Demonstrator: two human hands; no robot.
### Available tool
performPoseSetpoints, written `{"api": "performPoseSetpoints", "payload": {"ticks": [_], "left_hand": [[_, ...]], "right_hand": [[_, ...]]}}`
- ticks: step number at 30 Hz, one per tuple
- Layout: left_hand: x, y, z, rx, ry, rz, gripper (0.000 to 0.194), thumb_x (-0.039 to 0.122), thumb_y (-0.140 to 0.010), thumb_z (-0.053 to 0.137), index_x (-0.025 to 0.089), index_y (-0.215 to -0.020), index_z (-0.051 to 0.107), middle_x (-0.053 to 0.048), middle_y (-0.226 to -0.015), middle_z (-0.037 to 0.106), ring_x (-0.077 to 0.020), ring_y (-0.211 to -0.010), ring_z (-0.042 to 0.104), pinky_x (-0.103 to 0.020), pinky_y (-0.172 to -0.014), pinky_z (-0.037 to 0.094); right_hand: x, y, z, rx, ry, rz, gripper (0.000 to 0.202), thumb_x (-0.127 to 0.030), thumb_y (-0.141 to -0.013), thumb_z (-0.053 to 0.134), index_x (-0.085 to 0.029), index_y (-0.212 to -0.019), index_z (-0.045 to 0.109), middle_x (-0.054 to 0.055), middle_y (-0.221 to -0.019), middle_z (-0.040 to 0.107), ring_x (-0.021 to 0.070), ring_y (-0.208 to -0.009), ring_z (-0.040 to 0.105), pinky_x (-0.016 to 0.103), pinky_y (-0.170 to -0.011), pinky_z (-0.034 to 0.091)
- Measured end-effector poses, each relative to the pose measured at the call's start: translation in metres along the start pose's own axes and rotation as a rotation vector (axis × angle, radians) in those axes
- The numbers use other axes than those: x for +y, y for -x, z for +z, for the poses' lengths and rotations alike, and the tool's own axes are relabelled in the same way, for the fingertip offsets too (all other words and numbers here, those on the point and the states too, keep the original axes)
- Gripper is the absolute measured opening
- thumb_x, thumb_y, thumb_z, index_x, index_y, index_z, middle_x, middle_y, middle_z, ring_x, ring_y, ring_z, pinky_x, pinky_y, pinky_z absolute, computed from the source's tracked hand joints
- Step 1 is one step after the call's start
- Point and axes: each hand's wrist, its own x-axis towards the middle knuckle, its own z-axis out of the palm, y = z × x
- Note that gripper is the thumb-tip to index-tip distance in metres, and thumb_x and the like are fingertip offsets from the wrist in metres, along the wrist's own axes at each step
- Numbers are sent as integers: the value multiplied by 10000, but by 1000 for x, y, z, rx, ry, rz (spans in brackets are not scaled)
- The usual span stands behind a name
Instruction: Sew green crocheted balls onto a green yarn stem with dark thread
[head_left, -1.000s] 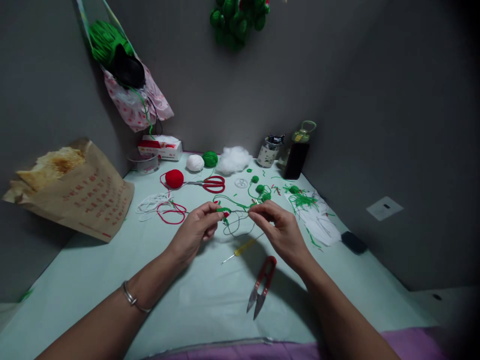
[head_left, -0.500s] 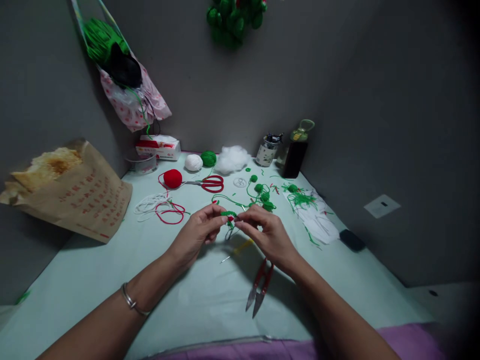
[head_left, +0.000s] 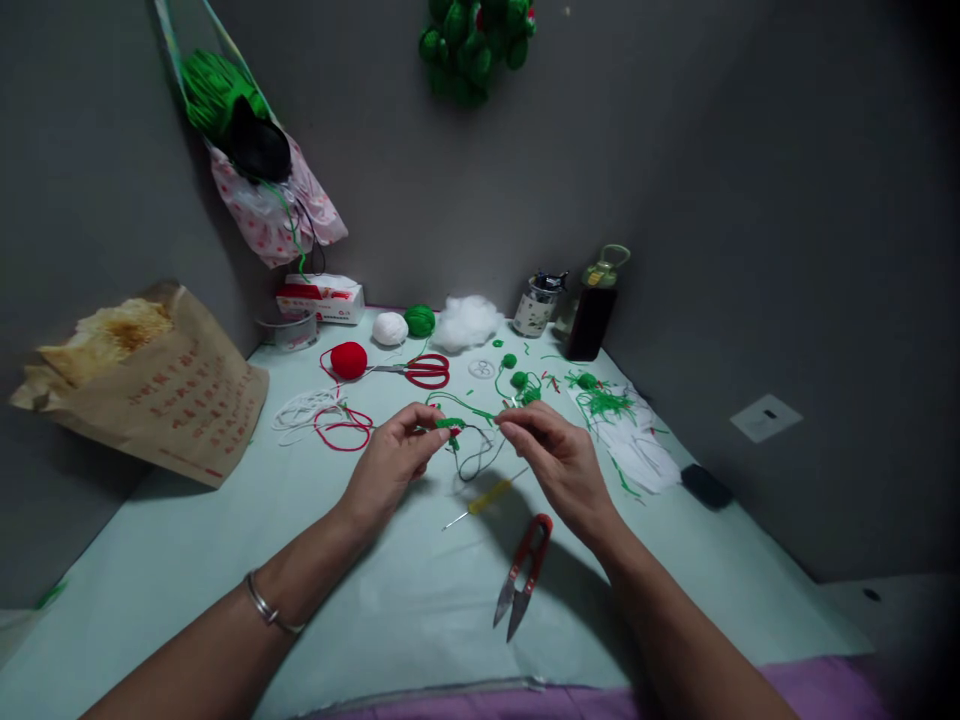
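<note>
My left hand (head_left: 401,455) pinches a small green and red crocheted piece (head_left: 452,426) between thumb and fingertips. A dark thread (head_left: 466,472) hangs in a loop from this piece and rises towards my right hand (head_left: 555,455). The right thumb and forefinger are closed on the thread's far end; a thin glint shows at the fingertips, too small to name. Below the hands lies a crochet hook (head_left: 489,497) with a yellow handle. Red-handled thread snips (head_left: 525,575) rest nearer to me, blades pointing my way.
Behind the hands lie red scissors (head_left: 426,371), a red yarn ball (head_left: 349,360), white stuffing (head_left: 469,322) and small green balls (head_left: 520,380). A paper bag (head_left: 180,390) stands left. On the right are a bottle (head_left: 592,315), yarn scraps (head_left: 611,402) and a dark flat object (head_left: 706,487).
My right hand has moved right, away from the crocheted piece, and the dark thread is drawn out between the hands. The left hand keeps its pinch. The view has shifted slightly.
</note>
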Motion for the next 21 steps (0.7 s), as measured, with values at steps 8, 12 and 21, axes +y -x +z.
{"api": "performPoseSetpoints", "payload": {"ticks": [8,12,21], "left_hand": [[-1,12,6,137,-317,412,30,248,-883,650,220,-893,647,3,-871,561,-127,-692,485,-261,-639,387],[-7,11,7,108,-256,385,39,242,-870,656,209,-889,649,4,-851,559,-123,-673,485,-257,-626,390],[-5,1,-1,207,-204,284,96,261,-825,679,204,-879,624,15,-797,578,-113,-645,477,-238,-578,368]], "right_hand": [[-4,7,18,-107,-8,-70,61,-211,-873,683,-189,-910,726,5,-730,570,134,-672,530,258,-610,413],[3,7,33,-183,-88,-28,81,-234,-860,691,-160,-869,721,2,-712,544,126,-653,501,254,-608,399],[-7,3,14,-318,-324,197,199,-325,-859,680,-168,-738,695,-3,-714,563,110,-653,485,245,-604,366]]}}
